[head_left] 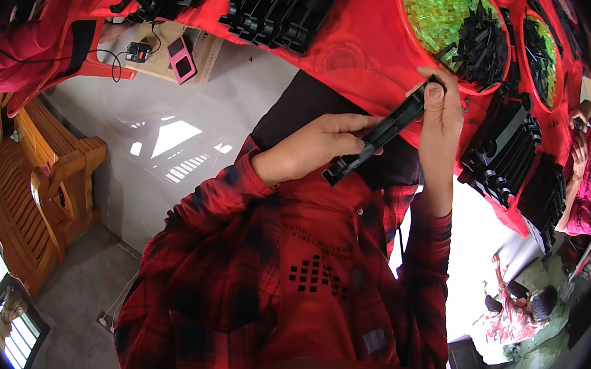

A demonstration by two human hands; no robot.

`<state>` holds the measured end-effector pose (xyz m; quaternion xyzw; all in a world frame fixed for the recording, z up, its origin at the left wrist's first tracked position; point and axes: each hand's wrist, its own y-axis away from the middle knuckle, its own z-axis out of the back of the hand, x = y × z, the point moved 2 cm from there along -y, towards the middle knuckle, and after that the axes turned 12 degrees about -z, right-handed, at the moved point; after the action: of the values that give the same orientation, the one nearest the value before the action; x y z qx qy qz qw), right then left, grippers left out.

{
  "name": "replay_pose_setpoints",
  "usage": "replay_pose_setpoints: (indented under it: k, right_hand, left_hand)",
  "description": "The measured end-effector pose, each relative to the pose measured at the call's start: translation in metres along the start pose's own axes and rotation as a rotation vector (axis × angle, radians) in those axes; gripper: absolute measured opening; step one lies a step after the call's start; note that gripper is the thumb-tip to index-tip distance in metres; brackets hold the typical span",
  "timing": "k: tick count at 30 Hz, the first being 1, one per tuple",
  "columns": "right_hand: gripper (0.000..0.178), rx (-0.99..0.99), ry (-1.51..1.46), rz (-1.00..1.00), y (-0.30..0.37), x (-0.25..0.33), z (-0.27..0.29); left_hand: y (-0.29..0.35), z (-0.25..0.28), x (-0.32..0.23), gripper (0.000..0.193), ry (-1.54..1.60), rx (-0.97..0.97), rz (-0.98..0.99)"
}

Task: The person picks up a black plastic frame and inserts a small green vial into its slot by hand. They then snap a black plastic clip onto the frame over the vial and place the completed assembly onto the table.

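Observation:
A long, narrow black plastic part (390, 127) slants between my two hands above my lap, at the edge of the red-covered table (355, 44). Around its lower half, the fingers and thumb of my left hand (314, 142) are closed. The fingers of my right hand (441, 124) grip its upper end, the thumb pressed on top near the tip. Just beyond my right hand is a round red basin (404, 24) holding small translucent yellow-green pieces (436, 16) and small black pieces (481, 49).
Similar long black parts (277, 8) lie in rows at the far edge, with another stack (505, 151) to the right. A second basin (550, 106) stands beyond. Co-workers' arms show at left (26, 62) and right (579, 158). A wooden bench (27, 201) is at left.

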<state>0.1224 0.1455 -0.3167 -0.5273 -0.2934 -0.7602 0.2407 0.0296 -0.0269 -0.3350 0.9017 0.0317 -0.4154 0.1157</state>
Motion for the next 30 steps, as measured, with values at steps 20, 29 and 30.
replay_pose_setpoints:
  k: [20, 29, 30]
  right_hand:
    - [0.024, -0.071, 0.078, 0.125, 0.018, -0.002, -0.007]
    - [0.019, -0.120, 0.117, 0.381, 0.029, 0.005, -0.004]
    - [0.019, -0.124, 0.153, 0.406, 0.031, 0.007, -0.003]
  left_hand:
    - [-0.001, -0.017, 0.021, 0.018, -0.481, -0.342, -0.115]
    - [-0.002, -0.017, 0.025, 0.013, -0.200, -0.355, -0.196]
    - [-0.001, -0.017, 0.026, 0.013, -0.200, -0.354, -0.196]
